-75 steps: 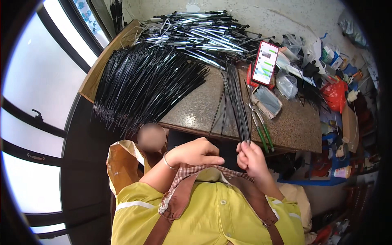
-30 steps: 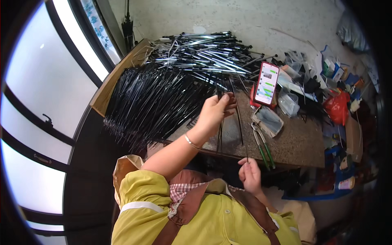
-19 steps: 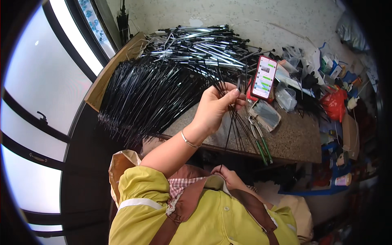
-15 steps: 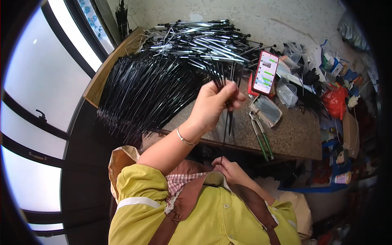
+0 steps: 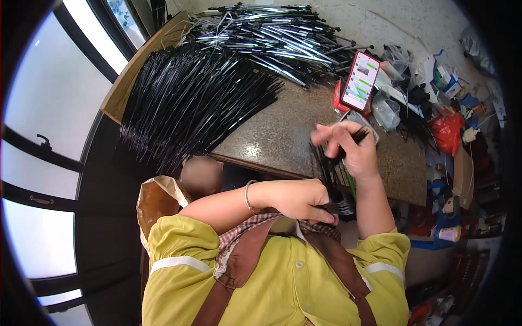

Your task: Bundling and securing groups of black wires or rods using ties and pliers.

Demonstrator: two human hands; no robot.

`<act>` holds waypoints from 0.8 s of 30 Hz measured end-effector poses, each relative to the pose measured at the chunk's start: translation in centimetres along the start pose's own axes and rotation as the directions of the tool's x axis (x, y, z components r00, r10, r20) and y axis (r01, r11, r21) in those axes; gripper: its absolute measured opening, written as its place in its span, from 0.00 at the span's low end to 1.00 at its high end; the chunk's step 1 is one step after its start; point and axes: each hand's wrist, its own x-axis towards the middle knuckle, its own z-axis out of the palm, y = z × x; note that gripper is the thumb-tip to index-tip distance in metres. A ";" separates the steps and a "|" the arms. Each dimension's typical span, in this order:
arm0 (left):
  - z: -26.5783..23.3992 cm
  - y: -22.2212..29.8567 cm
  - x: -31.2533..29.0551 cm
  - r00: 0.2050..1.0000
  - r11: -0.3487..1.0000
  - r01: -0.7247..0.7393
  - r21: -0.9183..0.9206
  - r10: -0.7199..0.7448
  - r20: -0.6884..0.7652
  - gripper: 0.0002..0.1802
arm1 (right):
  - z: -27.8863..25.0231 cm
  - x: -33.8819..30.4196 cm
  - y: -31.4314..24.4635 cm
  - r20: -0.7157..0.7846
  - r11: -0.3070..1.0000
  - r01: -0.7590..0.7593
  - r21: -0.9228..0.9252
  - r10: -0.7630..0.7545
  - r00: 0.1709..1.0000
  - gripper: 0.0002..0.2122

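A bunch of slim black rods [image 5: 328, 176] runs upright at the table's front edge, its lower part in front of my apron. My left hand [image 5: 304, 200], with a bangle on the wrist, is closed around the lower end, where several tips poke out past the fingers. Higher up, my right hand [image 5: 356, 149] is raised over the table edge with its fingers around the upper part of the rods; dark rods show between thumb and palm. Motion smears its fingertips. Green-handled pliers [image 5: 349, 179] are mostly hidden behind the rods and this hand.
On the stone-topped table [image 5: 261, 133], a large heap of black rods [image 5: 190, 103] fills the left side. Silvery rods with black ends [image 5: 283, 41] lie behind. A phone [image 5: 360, 81] leans on a red box, near plastic bags [image 5: 386, 111]. A paper bag [image 5: 157, 204] stands left.
My left hand has come down from above the table to my lap with the rods. My right hand has risen from my lap to the upper rods. The view has shifted slightly.
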 end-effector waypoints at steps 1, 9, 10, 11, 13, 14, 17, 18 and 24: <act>0.2 -1.1 0.0 0.998 1.000 -0.028 0.005 0.028 0.051 0.10 | -0.4 0.5 0.7 0.025 0.998 0.063 -0.007 -0.063 0.998 0.11; -1.7 -6.8 -1.2 0.894 0.565 0.370 0.737 0.000 -0.449 0.11 | -4.7 2.1 7.7 -0.356 0.975 -0.210 -0.072 0.171 0.919 0.10; -2.4 -6.1 -1.1 0.870 0.610 0.476 0.633 -0.226 -0.437 0.13 | -5.6 1.8 8.6 -0.459 0.959 -0.285 -0.012 0.247 0.853 0.11; -3.0 -5.7 -1.1 0.806 0.616 0.592 0.520 -0.443 -0.393 0.14 | -5.7 1.8 9.0 -0.455 0.957 -0.290 -0.009 0.254 0.853 0.11; -3.7 -8.1 -0.6 0.883 0.794 0.310 0.523 -0.037 -0.467 0.14 | -5.9 1.7 9.6 -0.501 0.966 -0.219 0.139 0.259 0.825 0.11; -4.1 -9.3 -0.3 0.771 0.828 -0.018 0.560 0.368 -0.520 0.15 | -5.5 1.8 9.6 -0.522 0.961 -0.176 0.213 0.264 0.811 0.13; -6.0 -12.4 1.2 0.743 0.350 0.322 0.880 0.482 -0.464 0.16 | -2.3 1.2 8.6 -0.365 0.978 -0.060 0.201 0.132 0.922 0.20; -6.9 -13.1 1.6 0.745 0.358 0.315 0.879 0.481 -0.463 0.16 | -1.8 0.3 8.1 -0.287 0.980 0.002 0.198 0.056 0.956 0.24; -8.5 -13.2 2.3 0.848 0.906 -0.027 0.423 0.245 -0.470 0.15 | -4.4 -5.0 9.3 -0.286 0.876 -0.446 0.185 0.482 0.828 0.37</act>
